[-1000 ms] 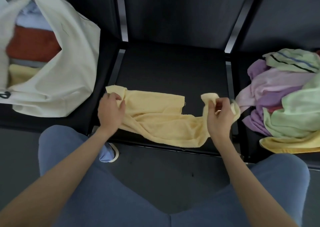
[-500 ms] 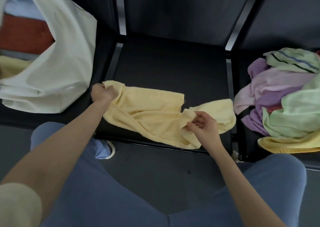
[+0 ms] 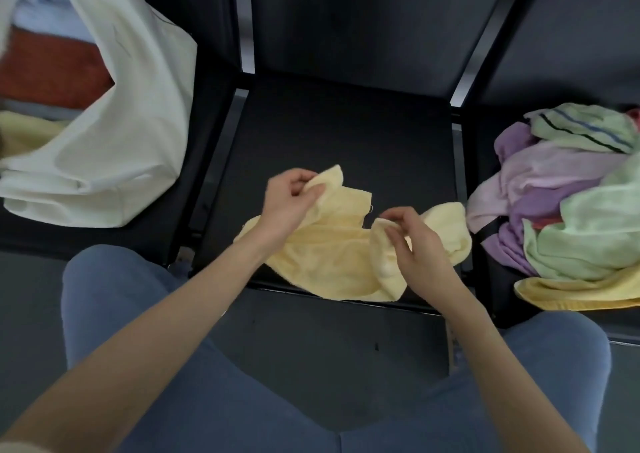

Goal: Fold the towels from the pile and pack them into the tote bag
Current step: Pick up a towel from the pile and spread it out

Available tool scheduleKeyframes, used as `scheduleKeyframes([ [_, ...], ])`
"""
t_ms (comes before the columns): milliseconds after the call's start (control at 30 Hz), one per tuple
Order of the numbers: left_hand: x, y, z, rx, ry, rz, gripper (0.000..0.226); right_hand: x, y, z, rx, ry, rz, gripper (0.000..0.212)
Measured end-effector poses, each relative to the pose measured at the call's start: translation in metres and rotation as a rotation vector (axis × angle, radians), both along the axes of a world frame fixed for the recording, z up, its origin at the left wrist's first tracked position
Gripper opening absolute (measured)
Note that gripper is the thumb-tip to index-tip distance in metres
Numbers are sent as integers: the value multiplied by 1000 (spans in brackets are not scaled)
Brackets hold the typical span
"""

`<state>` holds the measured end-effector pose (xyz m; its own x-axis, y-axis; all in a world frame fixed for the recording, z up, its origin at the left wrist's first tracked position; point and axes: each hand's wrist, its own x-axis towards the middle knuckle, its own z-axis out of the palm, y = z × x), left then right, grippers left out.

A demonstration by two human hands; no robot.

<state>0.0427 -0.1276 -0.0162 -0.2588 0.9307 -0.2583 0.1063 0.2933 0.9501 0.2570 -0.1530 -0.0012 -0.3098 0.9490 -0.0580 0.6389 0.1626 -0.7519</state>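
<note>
Mid-task. Tote bag (image 3: pixel 138 134) on the left seat already holds at least 3 folded towels. Yellow towel (image 3: pixel 332 258) lies crumpled at the middle seat's (image 3: pixel 346 134) front edge, unfolded. Left hand (image 3: pixel 287 203) and right hand (image 3: pixel 419 244) each pinch a corner. Pile (image 3: pixel 568 210) on the right seat still has several left.

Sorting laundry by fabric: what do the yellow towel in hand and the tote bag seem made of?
Yellow towel: soft matte terry, probably cotton; fuzzy nap, limp folds. Tote bag: off-white woven cloth, likely canvas; smooth matte face, stiffer creases.
</note>
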Motion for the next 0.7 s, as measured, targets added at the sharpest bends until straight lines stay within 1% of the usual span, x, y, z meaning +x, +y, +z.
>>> scheduleKeyframes([
  [67, 11, -7, -2, -13, -77, -5, 17, 2, 3, 3, 14, -7, -28, 19],
  [167, 22, -16, -5, 0, -192, 9, 12, 1, 6, 9, 30, 37, -64, 7],
  [200, 25, -19, -5, 1, -220, 7, 10, -1, 6, 11, 27, 69, -56, 5],
  [267, 29, -24, -4, -4, -270, -9, 11, -7, 7, 14, 7, 167, -40, 6],
  [367, 34, -29, -4, -17, -346, -51, 11, -16, 8, 17, -93, 374, -85, 5],
  [467, 35, -30, -5, -8, -354, -91, 9, -20, 7, 15, -162, 483, -140, 10],
  [600, 33, -31, -6, 0, -342, -125, 11, -19, 6, 12, -193, 513, -172, 31],
  [633, 33, -31, -6, 1, -340, -130, 11, -19, 6, 11, -194, 504, -166, 32],
  [700, 33, -31, -5, 6, -325, -143, 10, -20, 6, 10, -197, 484, -188, 24],
])
